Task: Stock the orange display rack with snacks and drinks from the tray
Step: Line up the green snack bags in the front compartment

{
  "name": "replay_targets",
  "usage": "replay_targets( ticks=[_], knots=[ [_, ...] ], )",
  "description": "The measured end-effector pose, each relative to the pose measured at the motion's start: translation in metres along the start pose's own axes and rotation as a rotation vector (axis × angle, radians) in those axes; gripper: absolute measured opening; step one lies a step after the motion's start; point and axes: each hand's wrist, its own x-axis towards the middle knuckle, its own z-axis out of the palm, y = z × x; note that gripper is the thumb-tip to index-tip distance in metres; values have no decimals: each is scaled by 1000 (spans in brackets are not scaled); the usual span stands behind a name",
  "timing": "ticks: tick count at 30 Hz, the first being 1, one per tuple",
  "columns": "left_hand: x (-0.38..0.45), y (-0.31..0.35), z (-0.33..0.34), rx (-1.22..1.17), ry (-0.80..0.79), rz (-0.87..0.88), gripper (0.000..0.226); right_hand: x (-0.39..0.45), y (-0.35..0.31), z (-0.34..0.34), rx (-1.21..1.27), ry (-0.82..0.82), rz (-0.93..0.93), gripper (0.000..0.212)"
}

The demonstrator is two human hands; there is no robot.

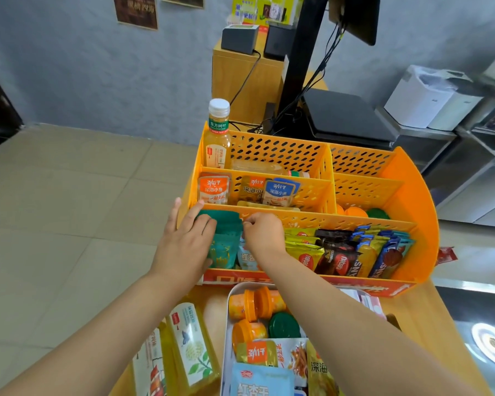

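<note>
The orange display rack [406, 178] stands on a wooden counter, tiered in three rows. In its front-left compartment stand teal snack packets [226, 238]. My left hand [186, 241] presses against their left side, and my right hand [265, 234] pinches their top right edge. Nearer to me lies the white tray [226, 338] with small orange jars [255, 305], a green-lidded jar [283, 325] and snack packs [262, 378]. An upright tea bottle [217, 135] fills the rack's back-left corner.
Two tea bottles [192, 344] lie on the counter left of the tray. Wafer and chocolate bars [352, 252] fill the front row's right side. Fish-snack packs [279, 191] sit in the middle row. A monitor stand [300, 61] and cables rise behind the rack.
</note>
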Motion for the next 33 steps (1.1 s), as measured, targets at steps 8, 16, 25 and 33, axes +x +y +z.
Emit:
replay_targets(
  ticks=[8, 16, 25, 33],
  knots=[
    [2, -7, -2, 90, -38, -8, 69, -6, 6, 2, -18, -4, -27, 28],
    [5, -4, -5, 253, -133, -44, 75, -3, 16, -9, 83, -265, -113, 23],
    [-1, 10, -13, 196, -126, -106, 83, -32, 40, -40, 292, -200, -112, 24],
    [-41, 46, -29, -164, 106, 25, 39, -68, 69, -61, 107, -530, -254, 15]
  ],
)
